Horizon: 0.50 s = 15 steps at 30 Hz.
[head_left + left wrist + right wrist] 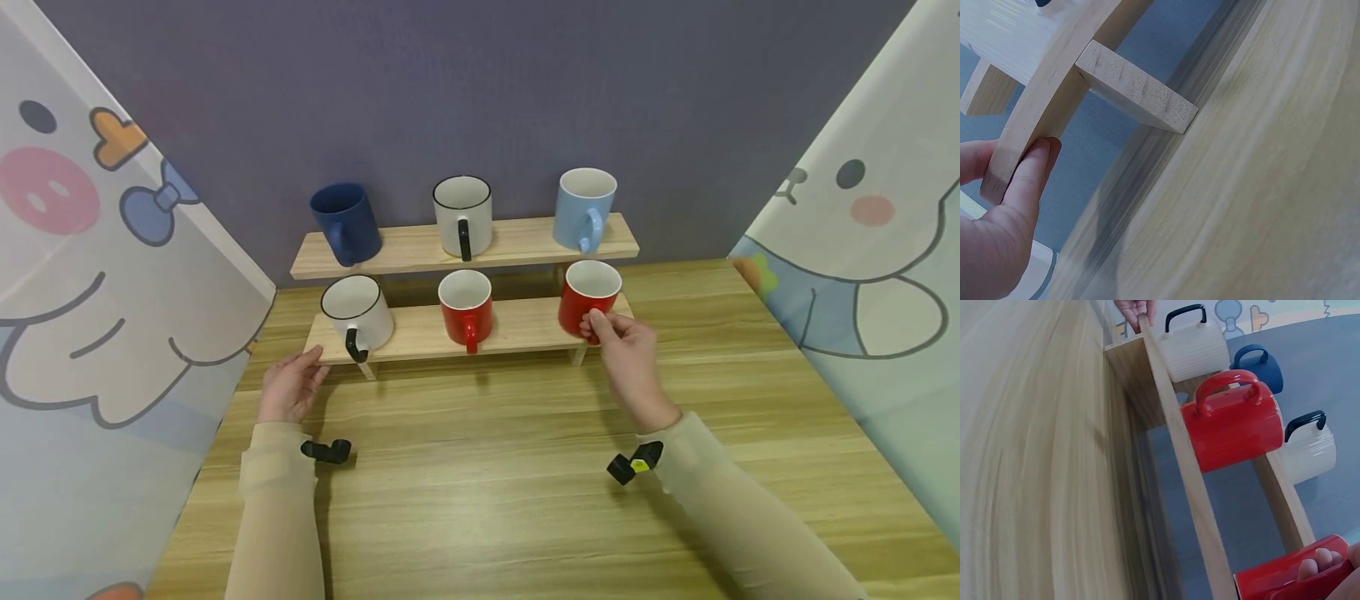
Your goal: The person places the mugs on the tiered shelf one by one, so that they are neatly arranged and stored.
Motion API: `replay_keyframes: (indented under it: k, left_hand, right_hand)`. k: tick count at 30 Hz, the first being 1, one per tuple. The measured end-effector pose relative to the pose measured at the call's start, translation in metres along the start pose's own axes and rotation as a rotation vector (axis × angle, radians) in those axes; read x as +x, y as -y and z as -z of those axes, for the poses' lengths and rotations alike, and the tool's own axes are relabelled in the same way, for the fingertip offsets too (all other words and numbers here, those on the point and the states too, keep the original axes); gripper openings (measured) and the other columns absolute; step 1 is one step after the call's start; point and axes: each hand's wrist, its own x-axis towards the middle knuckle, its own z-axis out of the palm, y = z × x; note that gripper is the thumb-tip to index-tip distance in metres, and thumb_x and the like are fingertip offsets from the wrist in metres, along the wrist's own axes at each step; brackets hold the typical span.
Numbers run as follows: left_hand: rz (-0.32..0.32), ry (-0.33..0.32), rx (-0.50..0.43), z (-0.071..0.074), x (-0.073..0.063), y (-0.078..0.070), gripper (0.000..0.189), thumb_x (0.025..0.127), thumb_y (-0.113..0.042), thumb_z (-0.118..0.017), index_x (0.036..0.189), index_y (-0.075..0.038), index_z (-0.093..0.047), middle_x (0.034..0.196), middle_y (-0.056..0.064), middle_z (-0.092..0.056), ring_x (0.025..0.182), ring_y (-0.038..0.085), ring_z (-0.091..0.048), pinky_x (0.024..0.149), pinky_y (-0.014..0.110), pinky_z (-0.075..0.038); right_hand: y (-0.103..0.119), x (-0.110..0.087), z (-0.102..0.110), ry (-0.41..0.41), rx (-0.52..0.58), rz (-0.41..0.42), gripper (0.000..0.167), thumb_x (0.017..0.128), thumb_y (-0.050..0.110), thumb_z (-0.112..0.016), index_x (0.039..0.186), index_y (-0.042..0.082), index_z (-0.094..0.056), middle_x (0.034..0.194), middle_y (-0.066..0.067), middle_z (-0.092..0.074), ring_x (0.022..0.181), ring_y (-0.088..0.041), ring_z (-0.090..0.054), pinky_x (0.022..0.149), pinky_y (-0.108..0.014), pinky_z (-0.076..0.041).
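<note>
My left hand pinches the left end of the lower board of a two-tier wooden shelf; the left wrist view shows thumb and fingers on opposite faces of the board. With my right hand I grip the handle of a red mug, which stands at the right end of that lower board. Another red mug sits mid-board. A white mug with a black handle is nearest my left hand. All handles face roughly toward me.
On the upper board stand a dark blue mug, a black-rimmed white mug and a light blue mug. Behind rises a grey-purple wall. Cartoon-printed panels flank the wood-grain table.
</note>
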Motion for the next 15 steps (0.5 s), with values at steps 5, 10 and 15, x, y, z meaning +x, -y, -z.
replay_keyframes:
  k: [5, 10, 15]
  left_hand:
    - [0.001, 0.011, -0.02, -0.0002, 0.0002, 0.0, 0.036, 0.097, 0.001, -0.069, 0.124, 0.004, -0.045, 0.091, 0.009, -0.068, 0.079, 0.015, -0.07, 0.08, 0.021, -0.058]
    - [0.002, 0.014, -0.018, 0.0001, -0.0005, -0.0003, 0.037, 0.097, 0.001, -0.069, 0.125, 0.004, -0.046, 0.091, 0.009, -0.069, 0.078, 0.014, -0.07, 0.079, 0.02, -0.059]
    - [0.003, 0.007, 0.0, 0.0004, -0.0014, -0.0005, 0.035, 0.097, 0.0, -0.07, 0.124, 0.003, -0.047, 0.092, 0.008, -0.069, 0.078, 0.013, -0.069, 0.079, 0.02, -0.059]
  right_hand:
    - [-0.0045, 0.0009, 0.0009, 0.004, -0.035, -0.001, 0.029, 0.104, 0.013, -0.064, 0.105, -0.016, -0.069, 0.088, -0.009, -0.071, 0.082, -0.018, -0.067, 0.081, -0.032, -0.059]
    - [-0.0049, 0.001, 0.0016, 0.026, -0.047, 0.008, 0.031, 0.104, 0.015, -0.064, 0.106, -0.016, -0.069, 0.091, -0.013, -0.072, 0.084, -0.019, -0.067, 0.081, -0.028, -0.059]
    - [-0.0042, 0.0006, 0.0028, 0.037, -0.065, -0.002, 0.033, 0.104, 0.016, -0.064, 0.107, -0.016, -0.07, 0.095, -0.02, -0.071, 0.086, -0.02, -0.067, 0.084, -0.031, -0.059]
